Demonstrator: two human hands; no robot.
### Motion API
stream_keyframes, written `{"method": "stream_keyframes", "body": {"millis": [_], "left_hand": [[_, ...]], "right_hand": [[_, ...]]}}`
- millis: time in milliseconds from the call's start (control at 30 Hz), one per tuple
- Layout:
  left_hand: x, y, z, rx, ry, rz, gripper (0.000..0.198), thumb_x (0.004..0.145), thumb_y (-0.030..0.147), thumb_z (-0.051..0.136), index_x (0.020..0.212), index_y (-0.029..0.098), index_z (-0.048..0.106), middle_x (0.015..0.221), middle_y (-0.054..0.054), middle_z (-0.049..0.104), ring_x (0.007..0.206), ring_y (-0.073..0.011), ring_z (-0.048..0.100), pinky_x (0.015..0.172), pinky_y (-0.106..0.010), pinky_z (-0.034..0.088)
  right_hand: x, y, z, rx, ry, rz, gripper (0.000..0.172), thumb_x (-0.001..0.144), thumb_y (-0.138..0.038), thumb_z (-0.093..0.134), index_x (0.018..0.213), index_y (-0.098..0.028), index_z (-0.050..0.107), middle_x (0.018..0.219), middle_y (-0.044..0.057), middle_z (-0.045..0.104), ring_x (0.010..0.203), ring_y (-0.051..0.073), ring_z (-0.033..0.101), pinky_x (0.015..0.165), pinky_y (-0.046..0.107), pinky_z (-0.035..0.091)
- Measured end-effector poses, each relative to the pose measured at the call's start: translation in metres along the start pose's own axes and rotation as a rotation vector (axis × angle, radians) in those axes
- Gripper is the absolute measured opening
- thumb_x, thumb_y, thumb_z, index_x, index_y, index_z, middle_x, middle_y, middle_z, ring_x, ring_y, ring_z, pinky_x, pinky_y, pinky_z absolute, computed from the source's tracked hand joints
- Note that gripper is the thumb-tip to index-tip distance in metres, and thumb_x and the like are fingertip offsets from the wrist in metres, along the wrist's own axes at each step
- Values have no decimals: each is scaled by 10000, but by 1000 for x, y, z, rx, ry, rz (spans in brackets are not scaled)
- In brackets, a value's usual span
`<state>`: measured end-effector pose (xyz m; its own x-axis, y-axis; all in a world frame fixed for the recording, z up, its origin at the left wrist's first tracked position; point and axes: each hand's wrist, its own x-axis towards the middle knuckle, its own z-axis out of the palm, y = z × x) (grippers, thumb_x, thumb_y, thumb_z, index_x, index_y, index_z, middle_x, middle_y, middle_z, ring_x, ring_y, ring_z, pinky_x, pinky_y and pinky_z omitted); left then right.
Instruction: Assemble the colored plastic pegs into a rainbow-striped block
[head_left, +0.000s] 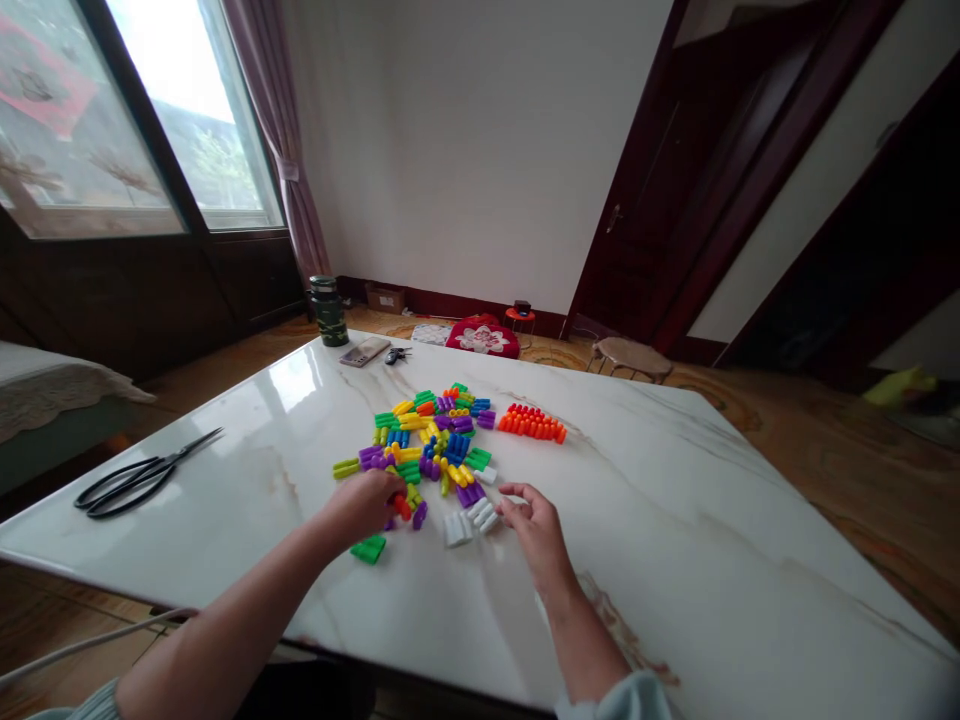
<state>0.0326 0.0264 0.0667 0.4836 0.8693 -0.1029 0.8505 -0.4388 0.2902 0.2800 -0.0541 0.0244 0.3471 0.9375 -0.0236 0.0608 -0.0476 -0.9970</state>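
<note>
A pile of colourful plastic building blocks [456, 446] with rounded, finger-like ends lies on the white marbled table [645, 560]. My left hand [367, 505] reaches to the near left of the pile, fingers curled down around an orange block [402, 506]; its fingertips are partly hidden. Just below that hand lies a green block [368, 549]. My right hand [534, 522] is beside some white blocks [484, 515], its thumb and fingers bent and apart, with nothing visible between them. Orange blocks [532, 424] stand lined up in rows at the right of the pile.
Black-handled scissors [146, 475] lie at the table's left. A camouflage flask [328, 312], a phone [364, 351] and keys [397, 354] are at the far left corner. Beyond the table are a red floral cushion [484, 338] and a round stool [630, 358].
</note>
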Motion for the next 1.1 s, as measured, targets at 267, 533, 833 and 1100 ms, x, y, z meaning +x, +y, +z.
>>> {"method": "stream_keyframes", "body": {"millis": [267, 533, 833, 1100], "left_hand": [[-1, 57, -3, -83, 173, 126, 136, 720, 226, 543, 805, 211, 647, 752, 1, 662, 668, -144, 585, 562, -232, 369], [5, 106, -1, -72, 108, 130, 188, 827, 256, 510, 930, 212, 662, 925, -57, 698, 875, -214, 645, 722, -272, 450], [3, 129, 4, -123, 16, 144, 251, 822, 249, 523, 1034, 244, 656, 1064, -51, 676, 947, -216, 637, 767, -279, 466], [-2, 144, 15, -127, -74, 199, 269, 796, 285, 550, 1028, 232, 675, 998, -101, 683, 889, -267, 656, 757, -356, 495]], "right_hand": [[-24, -24, 26, -81, -186, -223, 300, 733, -251, 658, 1031, -216, 662, 1009, 42, 658, 691, 127, 583, 592, 237, 469], [-17, -26, 8, -189, -72, -419, 155, 818, -316, 608, 915, -231, 693, 917, 35, 650, 753, 145, 600, 627, 240, 474], [52, 27, -57, -451, 391, -337, 249, 707, -430, 602, 742, -188, 647, 764, 58, 659, 609, 162, 572, 630, 292, 480], [117, 49, -47, -552, 358, -367, 214, 685, -307, 538, 786, -175, 673, 793, 68, 674, 718, 198, 606, 737, 330, 491]]}}
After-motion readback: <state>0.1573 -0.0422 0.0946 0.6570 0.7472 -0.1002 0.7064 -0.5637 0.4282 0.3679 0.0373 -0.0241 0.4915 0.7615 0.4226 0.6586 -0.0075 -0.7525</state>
